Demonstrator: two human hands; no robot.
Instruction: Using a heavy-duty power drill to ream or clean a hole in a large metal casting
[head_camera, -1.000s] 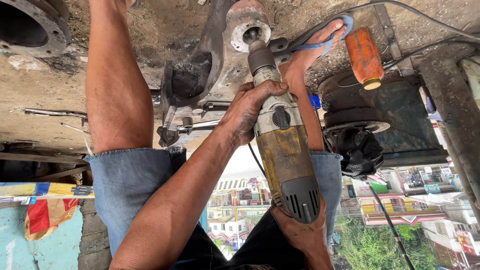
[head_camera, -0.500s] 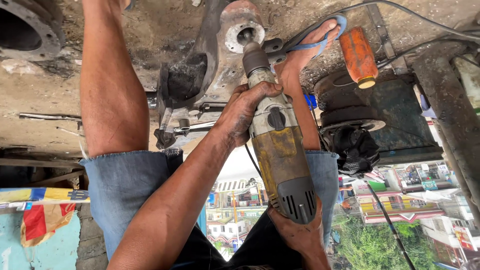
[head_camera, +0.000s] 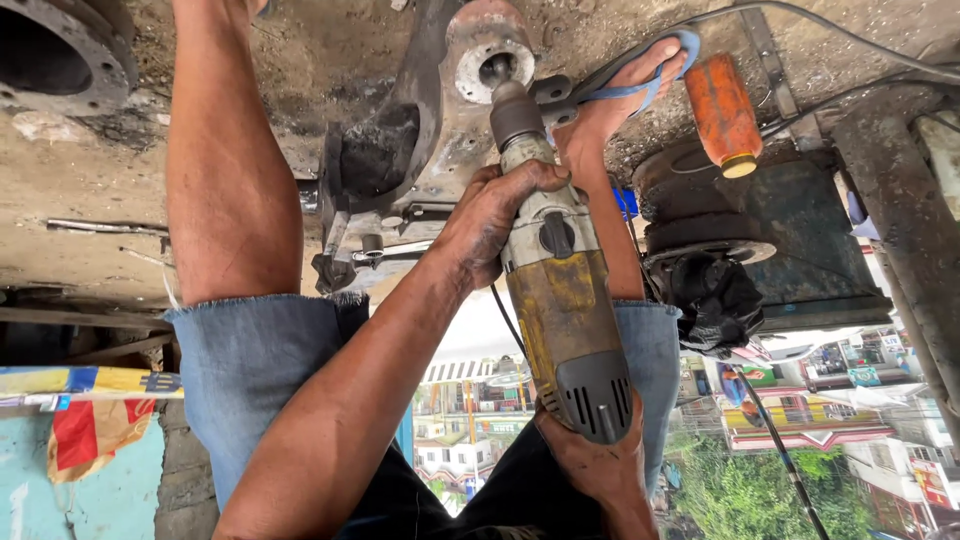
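Rear hand: our right hand sits nearest to us, its fingers wrapped shut around the back end of the drill, behind the grey vented cap.
Front hand: just ahead, our left hand closes its fingers tight around the drill's neck, thumb over the top.
Drill: it lies between our two hands, its yellow body pointing away from us, and its chuck meets the round bore of the metal casting beyond the left fingers.
Foot: right beside the chuck, to the right of our left fingers, our sandalled foot presses on the casting to pin it.
Risk, bind: we judge that if the bit grabs in the bore, the drill could wrench round and twist both wrists, since the grip is by hand only.
Risk, foot: our toes lie so near the turning chuck that a slip or a jump of the casting could bring them against it.
Risk, cord: the black cable runs past the foot, beyond our fingers; it might snag.
Farther off: an orange can lies to the right on the dirt floor, clear of the hands.
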